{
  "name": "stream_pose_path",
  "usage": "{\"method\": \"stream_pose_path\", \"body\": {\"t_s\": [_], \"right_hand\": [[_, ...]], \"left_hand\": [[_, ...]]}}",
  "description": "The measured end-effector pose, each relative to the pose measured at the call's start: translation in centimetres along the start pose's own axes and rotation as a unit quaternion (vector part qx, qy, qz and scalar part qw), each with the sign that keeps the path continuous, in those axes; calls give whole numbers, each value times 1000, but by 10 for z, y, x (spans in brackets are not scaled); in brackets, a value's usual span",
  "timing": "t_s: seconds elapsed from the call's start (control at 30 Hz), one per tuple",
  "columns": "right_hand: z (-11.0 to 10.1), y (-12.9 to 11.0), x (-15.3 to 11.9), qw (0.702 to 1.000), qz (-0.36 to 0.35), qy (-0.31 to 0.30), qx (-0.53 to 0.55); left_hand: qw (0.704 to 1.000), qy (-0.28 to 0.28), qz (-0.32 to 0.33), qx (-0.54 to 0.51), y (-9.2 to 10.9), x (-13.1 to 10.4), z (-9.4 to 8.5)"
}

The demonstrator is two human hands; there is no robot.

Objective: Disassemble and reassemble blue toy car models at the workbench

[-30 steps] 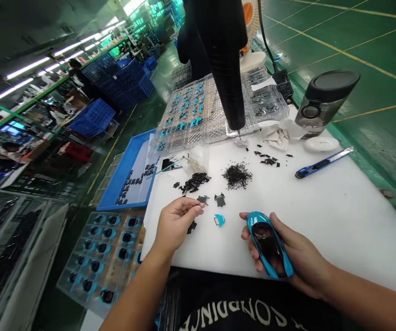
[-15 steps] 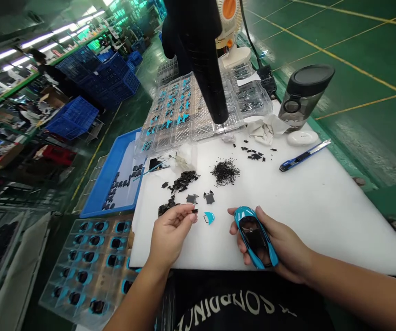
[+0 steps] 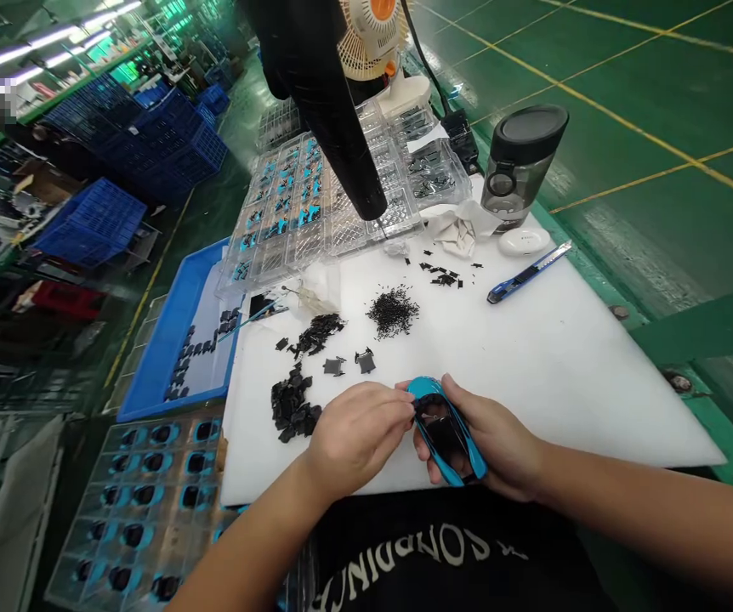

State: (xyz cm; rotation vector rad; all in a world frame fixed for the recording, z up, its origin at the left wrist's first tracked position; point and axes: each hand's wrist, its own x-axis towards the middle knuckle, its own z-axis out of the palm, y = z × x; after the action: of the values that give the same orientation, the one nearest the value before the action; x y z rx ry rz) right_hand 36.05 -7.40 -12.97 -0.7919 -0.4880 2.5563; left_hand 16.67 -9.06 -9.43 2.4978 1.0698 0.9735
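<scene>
Pieces of black plastic [image 3: 294,404] lie heaped on the white-topped desk [image 3: 545,365]. Next, the left hand [image 3: 360,433] has its fingers drawn close together at the far end of a glossy blue, dark-windowed, car-shaped shell [image 3: 448,435]; whether they pinch anything cannot be told. The right hand [image 3: 497,438] grips that shell near the desk's front edge. Farther right lies a blue-handled cutter knife [image 3: 528,273].

Surroundings: industrial, indoor.
Floor [image 3: 634,85] green, marked with yellow lines [image 3: 558,83]; strip lights [image 3: 53,36] on at upper left; blue crates [image 3: 172,127] stacked along the aisle [image 3: 213,195].
</scene>
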Motion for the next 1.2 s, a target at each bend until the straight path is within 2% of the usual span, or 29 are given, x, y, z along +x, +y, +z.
{"method": "stream_pose_path", "body": {"t_s": [0.2,0.6,0.7,0.8,0.93,1.0,1.07,1.13,1.2], "right_hand": [[-1,2,1,1000,9,15,-25],[-4,5,4,999,0,8,-32],[-6,5,4,999,1,-9,-30],[-8,3,3,999,15,-38,-25],[-9,-1,1,994,55,-97,-15],[-8,-3,0,988,82,-126,-22],[-6,-4,-1,983,108,-144,-28],[-3,-5,-3,984,108,-134,-54],[-1,-7,-7,987,25,-78,-141]], "left_hand": [[990,-63,86,93,-6,16,1],[975,-154,82,136,-1,17,-4],[983,-146,64,93,-1,16,-7],[990,-141,-2,1,-6,14,-14],[961,-225,-112,-119,-14,13,-23],[946,-250,-123,-168,-16,13,-23],[941,-239,-126,-204,-17,11,-22],[940,-215,-134,-230,-16,8,-20],[940,-196,-149,-238,-15,3,-21]]}}
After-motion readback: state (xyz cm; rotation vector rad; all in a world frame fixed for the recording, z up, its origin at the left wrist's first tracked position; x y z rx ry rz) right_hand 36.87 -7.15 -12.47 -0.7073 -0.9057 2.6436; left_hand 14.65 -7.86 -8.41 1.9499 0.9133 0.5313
